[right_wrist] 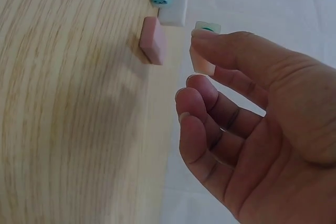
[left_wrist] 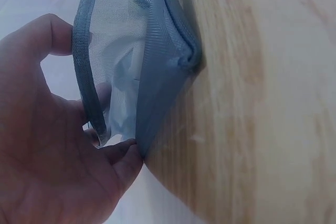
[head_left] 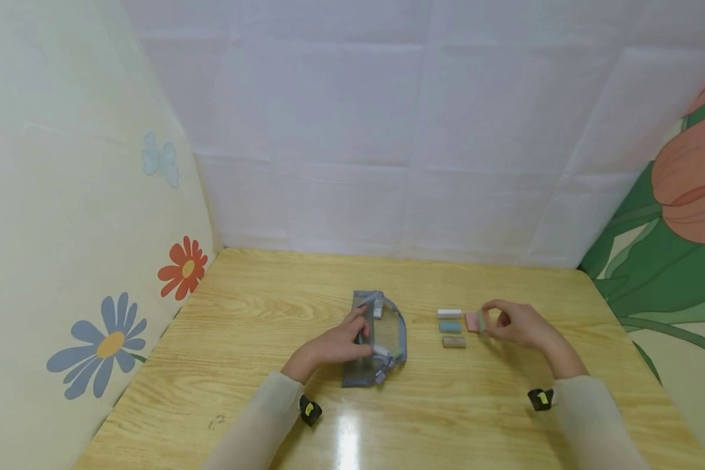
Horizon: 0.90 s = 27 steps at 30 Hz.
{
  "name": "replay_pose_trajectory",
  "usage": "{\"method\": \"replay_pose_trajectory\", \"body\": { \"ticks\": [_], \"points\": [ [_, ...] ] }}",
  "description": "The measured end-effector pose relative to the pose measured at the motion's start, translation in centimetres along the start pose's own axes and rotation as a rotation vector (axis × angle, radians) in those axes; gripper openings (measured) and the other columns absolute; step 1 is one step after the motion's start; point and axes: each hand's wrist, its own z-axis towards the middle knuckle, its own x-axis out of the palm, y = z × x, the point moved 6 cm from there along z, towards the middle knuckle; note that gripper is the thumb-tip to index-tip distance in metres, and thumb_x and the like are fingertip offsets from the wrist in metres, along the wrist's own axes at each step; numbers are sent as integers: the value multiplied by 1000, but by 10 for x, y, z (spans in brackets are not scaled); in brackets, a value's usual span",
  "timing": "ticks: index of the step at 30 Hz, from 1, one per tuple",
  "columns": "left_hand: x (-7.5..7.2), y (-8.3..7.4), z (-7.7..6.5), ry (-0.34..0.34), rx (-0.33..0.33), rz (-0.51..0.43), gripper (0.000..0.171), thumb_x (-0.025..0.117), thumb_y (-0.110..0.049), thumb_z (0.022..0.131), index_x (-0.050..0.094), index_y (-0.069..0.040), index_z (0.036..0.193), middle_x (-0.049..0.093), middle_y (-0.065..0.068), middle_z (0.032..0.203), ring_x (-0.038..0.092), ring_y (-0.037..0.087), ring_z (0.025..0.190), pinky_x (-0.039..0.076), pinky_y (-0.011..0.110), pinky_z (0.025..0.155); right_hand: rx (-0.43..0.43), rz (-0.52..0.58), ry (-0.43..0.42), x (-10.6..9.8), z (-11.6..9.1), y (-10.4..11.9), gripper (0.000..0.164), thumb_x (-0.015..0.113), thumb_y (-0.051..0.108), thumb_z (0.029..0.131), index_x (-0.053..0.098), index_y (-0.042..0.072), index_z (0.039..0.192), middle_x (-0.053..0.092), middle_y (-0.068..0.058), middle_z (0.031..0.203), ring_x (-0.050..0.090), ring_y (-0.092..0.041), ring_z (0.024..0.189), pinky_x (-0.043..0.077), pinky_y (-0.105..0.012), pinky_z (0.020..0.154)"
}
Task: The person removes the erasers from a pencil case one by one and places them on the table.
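My left hand (head_left: 343, 343) grips the edge of a grey-blue mesh zip pouch (head_left: 360, 375) lying on the table. The left wrist view shows the mouth of the pouch (left_wrist: 163, 77) spread apart, with fingers at its rim and whitish things dimly visible through the mesh. With thumb and forefinger, my right hand (head_left: 519, 324) pinches a small pale green eraser (right_wrist: 202, 59), raised off the table. Just left of it stands a pink eraser (right_wrist: 153, 40). Beyond that are a white block (head_left: 449, 313), a teal one (head_left: 450, 327) and a tan one (head_left: 454, 342), lying in a column.
The wood-grain table (head_left: 258, 294) meets a white cloth backdrop (head_left: 329, 130) at its far edge. A flower-printed panel (head_left: 94, 228) rises on the left, and another with a large tulip (head_left: 681, 261) stands on the right.
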Motion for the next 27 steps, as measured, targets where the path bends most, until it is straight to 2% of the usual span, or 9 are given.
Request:
{"method": "replay_pose_trajectory", "body": {
  "ticks": [12,21,27],
  "points": [
    [0,-2,-1,10,-3,-6,31,63,-36,83,49,-17,104,10,16,169,32,40,147,47,33,80,54,18,21,3,3,-24,46,71,16,89,60,1,131,59,-3,82,52,-18,73,44,-33,65],
    [-1,-2,-2,16,-2,-12,31,62,-36,84,49,-17,104,9,16,169,29,40,149,47,35,83,124,53,47,4,5,-31,48,72,15,90,57,1,134,58,-7,86,51,-21,75,43,-34,65],
    [0,-1,-1,15,-5,-11,31,62,-36,84,49,-17,104,10,16,169,27,40,150,46,36,86,134,58,51,4,7,-33,48,71,14,89,57,0,133,58,-8,86,52,-21,75,43,-34,64]
  ]
}}
